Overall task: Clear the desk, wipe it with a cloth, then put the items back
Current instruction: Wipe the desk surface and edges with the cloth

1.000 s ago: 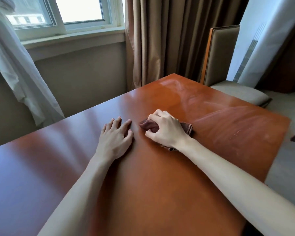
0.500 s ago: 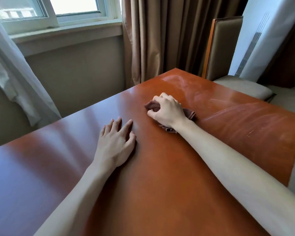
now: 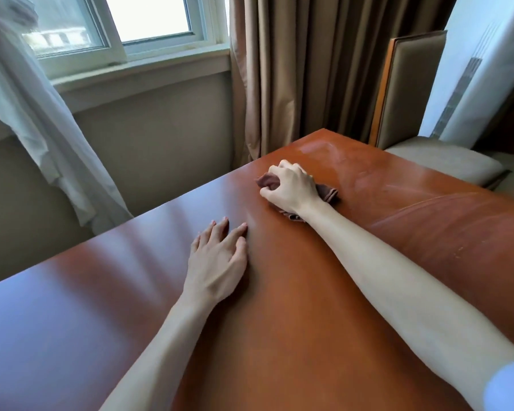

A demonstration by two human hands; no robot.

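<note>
Bare forearms and hands; pale blue sleeve [image 3: 508,387] on the right arm.

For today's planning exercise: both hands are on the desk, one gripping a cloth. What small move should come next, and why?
Probably slide the cloth on toward the far corner. The right hand grips it bunched against the desk, and a dull, streaky patch shows beyond it, while the left hand rests flat, bracing.

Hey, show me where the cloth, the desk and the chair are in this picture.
cloth [image 3: 267,180], head view, on the bunched end sticking out past the fingers.
desk [image 3: 294,307], head view, on bare wood between the two forearms.
chair [image 3: 410,87], head view, on the padded backrest.
</note>
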